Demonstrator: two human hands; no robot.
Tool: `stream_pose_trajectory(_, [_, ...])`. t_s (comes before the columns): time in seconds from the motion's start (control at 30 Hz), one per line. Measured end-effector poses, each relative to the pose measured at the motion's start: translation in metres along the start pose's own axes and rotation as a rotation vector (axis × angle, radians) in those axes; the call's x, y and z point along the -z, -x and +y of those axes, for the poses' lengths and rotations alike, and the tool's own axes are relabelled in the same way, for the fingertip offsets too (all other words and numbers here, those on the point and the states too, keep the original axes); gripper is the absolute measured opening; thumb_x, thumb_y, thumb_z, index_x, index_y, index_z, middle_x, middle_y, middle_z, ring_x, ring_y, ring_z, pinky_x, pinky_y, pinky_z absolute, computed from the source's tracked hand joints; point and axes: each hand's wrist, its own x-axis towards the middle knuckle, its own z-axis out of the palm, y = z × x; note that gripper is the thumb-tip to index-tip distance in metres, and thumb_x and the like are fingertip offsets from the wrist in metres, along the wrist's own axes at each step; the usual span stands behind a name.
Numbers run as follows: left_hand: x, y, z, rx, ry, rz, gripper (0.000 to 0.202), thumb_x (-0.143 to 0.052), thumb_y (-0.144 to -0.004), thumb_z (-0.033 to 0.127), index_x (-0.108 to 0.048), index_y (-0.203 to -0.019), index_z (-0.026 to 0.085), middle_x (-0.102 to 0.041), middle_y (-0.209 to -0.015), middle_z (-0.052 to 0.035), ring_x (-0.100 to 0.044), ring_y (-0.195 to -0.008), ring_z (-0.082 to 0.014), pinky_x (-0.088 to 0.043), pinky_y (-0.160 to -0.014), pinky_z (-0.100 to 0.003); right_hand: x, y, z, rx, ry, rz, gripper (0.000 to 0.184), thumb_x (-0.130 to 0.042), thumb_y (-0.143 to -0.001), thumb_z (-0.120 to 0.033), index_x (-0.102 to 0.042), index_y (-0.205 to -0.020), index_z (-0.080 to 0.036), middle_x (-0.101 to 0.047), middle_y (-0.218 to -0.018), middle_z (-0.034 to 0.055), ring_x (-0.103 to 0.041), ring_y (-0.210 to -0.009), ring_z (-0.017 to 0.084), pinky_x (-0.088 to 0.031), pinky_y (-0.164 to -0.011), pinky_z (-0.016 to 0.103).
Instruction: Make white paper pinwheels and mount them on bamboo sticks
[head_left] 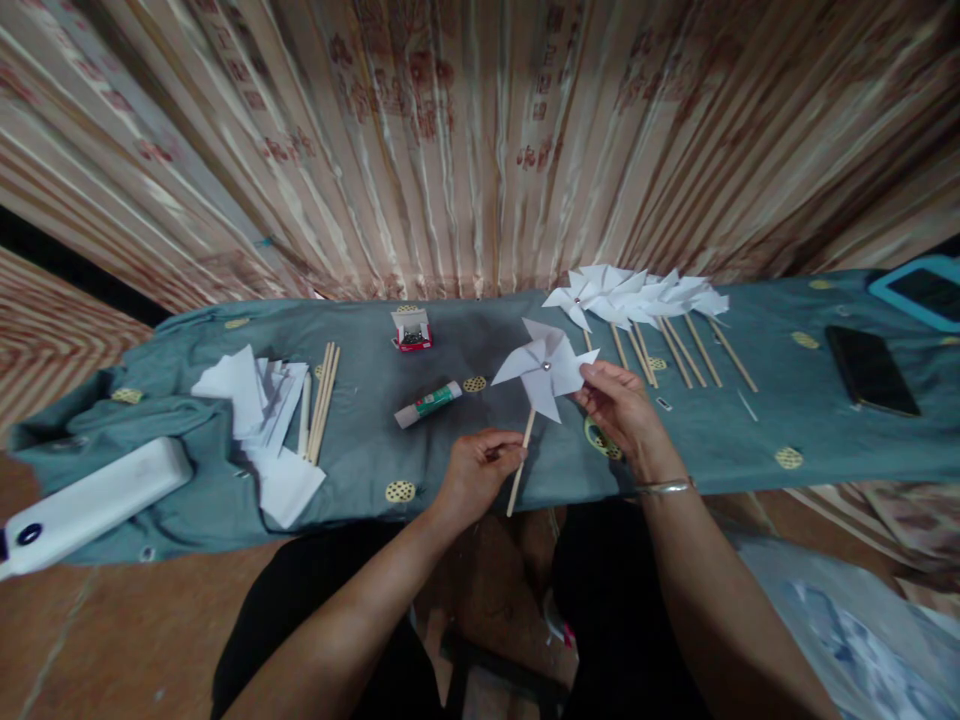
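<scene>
A white paper pinwheel with a metal pin at its centre is held up over the near part of the table. My left hand is closed round its wooden stick, pinching it between thumb and fingers. The thumb and fingers of my right hand pinch the tip of the pinwheel's right blade. Behind it, several white pinwheels lie overlapping in a row, their sticks pointing toward me. Left of my hands lies a glue stick, and beyond it stands an open small red box of metal pins.
Folded white papers and several loose wooden sticks lie at the left. A white handheld device rests at the left front edge. At the right are a black phone and a blue-framed device. A patterned curtain hangs behind the cloth-covered table.
</scene>
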Motion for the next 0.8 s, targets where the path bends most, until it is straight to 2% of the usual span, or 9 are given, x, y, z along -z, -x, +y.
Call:
stream_pose_trajectory(0.2, [0.0017, -0.0012, -0.0002, -0.019, -0.03, 0.012, 0.011, -0.071, -0.067, 0.019, -0.077, -0.076, 0.016, -0.064, -0.065, -0.0004, -0.053, -0.059, -0.0109, -0.042, -0.059, -0.022, -0.0014, 0.0015, 0.0004, -0.006, 0.035, -0.043, 0.025, -0.087, -0.059, -0.039, -0.07, -0.064, -0.022, -0.062, -0.059, -0.004, -0.055, -0.053, 0.007, -0.053, -0.055, 0.018])
stream_pose_trajectory(0.8, [0.0009, -0.0029, -0.0028, -0.007, 0.006, 0.039, 0.011, -0.072, -0.068, 0.015, -0.077, -0.077, 0.016, -0.067, -0.066, -0.0002, -0.056, -0.059, -0.0106, -0.045, -0.06, -0.022, -0.0037, 0.0066, 0.0042, -0.042, 0.081, -0.057, 0.026, -0.089, -0.055, -0.039, -0.07, -0.063, -0.023, -0.068, -0.063, -0.0025, -0.059, -0.054, 0.008, -0.053, -0.054, 0.018])
